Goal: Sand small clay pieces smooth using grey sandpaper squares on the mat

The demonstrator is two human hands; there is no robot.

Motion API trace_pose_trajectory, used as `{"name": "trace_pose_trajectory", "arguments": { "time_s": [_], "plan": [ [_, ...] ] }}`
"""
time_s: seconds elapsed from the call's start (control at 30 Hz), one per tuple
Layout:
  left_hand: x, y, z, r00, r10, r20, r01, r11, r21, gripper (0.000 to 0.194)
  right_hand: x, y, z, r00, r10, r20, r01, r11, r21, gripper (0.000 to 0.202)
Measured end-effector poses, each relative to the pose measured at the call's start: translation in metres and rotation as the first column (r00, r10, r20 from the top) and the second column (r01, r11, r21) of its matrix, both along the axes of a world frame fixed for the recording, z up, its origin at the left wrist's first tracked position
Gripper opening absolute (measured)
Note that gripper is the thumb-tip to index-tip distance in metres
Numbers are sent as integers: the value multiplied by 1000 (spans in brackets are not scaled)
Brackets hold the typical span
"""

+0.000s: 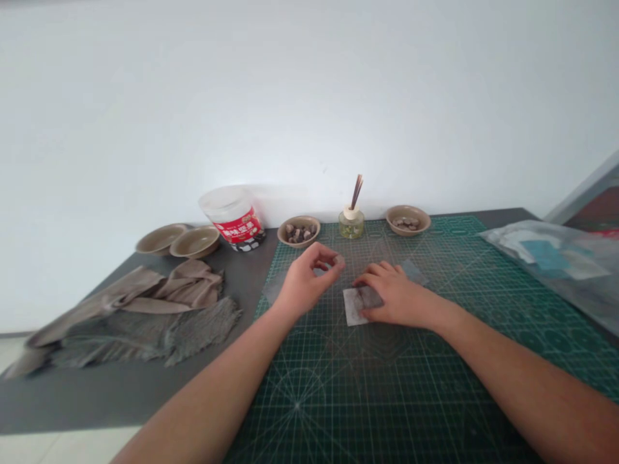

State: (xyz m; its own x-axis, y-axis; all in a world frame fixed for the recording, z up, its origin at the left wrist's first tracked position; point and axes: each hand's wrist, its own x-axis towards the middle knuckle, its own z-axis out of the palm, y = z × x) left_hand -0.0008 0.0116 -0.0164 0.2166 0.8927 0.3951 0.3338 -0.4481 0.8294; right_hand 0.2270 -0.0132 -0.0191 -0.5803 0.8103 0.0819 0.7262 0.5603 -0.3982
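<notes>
In the head view my left hand (309, 278) is raised over the cutting mat (329, 380). Its thumb and forefinger pinch a small greyish-brown stone (339, 260), blurred and partly covered by the fingertips. Just to the right, my right hand (394, 293) is low over the mat, its thumb and fingers holding a small whitish-grey square sheet (354, 308) with darker smudges. The palm hides the sheet's right part. Clear plastic pieces lie on the mat, one (275, 289) behind my left hand and another (414, 272) beyond my right.
At the back stand a bowl of brown stones (298, 232), a reed diffuser (351, 222), a second bowl with fewer stones (407, 221) and a red-labelled tub (235, 219). Two bowls (196, 242) and a crumpled cloth (145, 309) occupy the left. A plastic bag (556, 258) lies right.
</notes>
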Motion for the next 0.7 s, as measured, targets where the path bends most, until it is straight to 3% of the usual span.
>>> {"name": "trace_pose_trajectory", "arguments": {
  "time_s": [0.07, 0.13, 0.23, 0.3, 0.37, 0.53, 0.7],
  "plan": [
    [0, 1, -1, 1000, -2, 5, 2, 1000, -9, 19, 1, 2, 0, 995, -40, -88, 36, 998, -57, 48],
    [0, 1, -2, 1000, 1, -26, -1, 1000, -7, 19, 2, 3, 0, 966, -100, -237, 53, 979, -197, 40],
    [0, 1, -1, 996, 9, -87, -10, 1000, -7, 20, 5, 3, 4, 822, -220, -524, -10, 916, -401, 28],
    [0, 1, -1, 993, 26, -111, -27, 1000, -9, 20, 7, 1, 9, 687, -260, -678, -48, 915, -400, 28],
    [1, 1, -1, 991, 37, -127, -39, 999, -12, 20, 8, -1, 13, 632, -241, -736, -33, 941, -336, 32],
    [0, 1, -1, 988, 33, -150, -35, 999, -14, 19, 8, -2, 16, 844, -193, -501, 120, 977, -174, 14],
    [1, -1, 0, 982, 28, -184, -29, 1000, -3, 17, 6, -4, 19, 881, -197, -430, 178, 980, -84, 9]
  ]
}}
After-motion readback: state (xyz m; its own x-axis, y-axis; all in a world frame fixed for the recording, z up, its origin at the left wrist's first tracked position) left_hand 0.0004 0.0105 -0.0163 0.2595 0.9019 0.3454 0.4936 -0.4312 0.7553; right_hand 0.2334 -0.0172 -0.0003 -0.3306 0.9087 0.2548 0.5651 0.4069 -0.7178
